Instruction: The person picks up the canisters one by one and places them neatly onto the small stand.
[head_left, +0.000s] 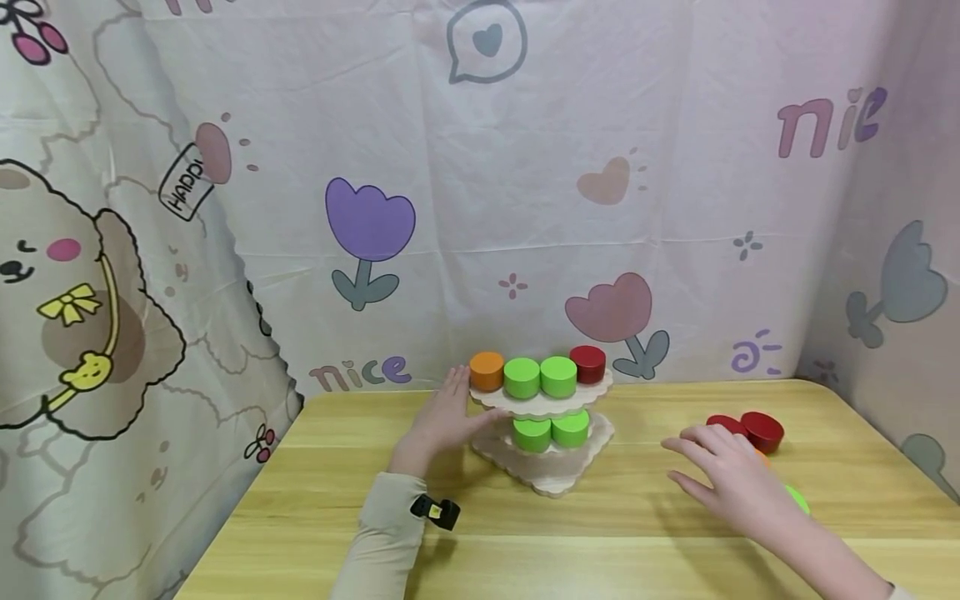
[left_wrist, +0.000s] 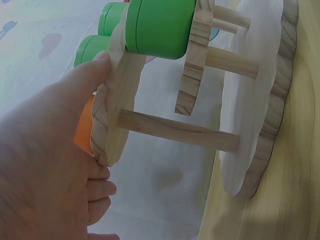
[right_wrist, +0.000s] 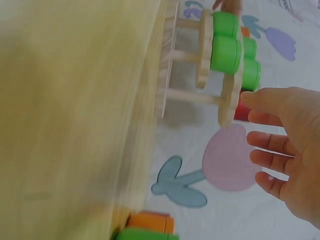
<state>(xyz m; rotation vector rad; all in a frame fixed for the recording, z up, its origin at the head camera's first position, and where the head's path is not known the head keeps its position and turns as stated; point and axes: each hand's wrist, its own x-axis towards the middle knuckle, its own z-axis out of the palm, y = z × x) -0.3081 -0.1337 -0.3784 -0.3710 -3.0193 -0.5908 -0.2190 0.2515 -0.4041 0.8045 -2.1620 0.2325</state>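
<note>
Standing crosswise, wooden stand [head_left: 542, 407], corner [head_left: 553, 485] foremost

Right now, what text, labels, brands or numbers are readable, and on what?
"nice": back cloth, below purple tulip.
"nice": cloth, upper right.
"HAPP": sign printed on left cloth; ending unclear.
Top-edge lettering: cut off.
Yellow label, black wrist device: too small.
No readable numbers.
</note>
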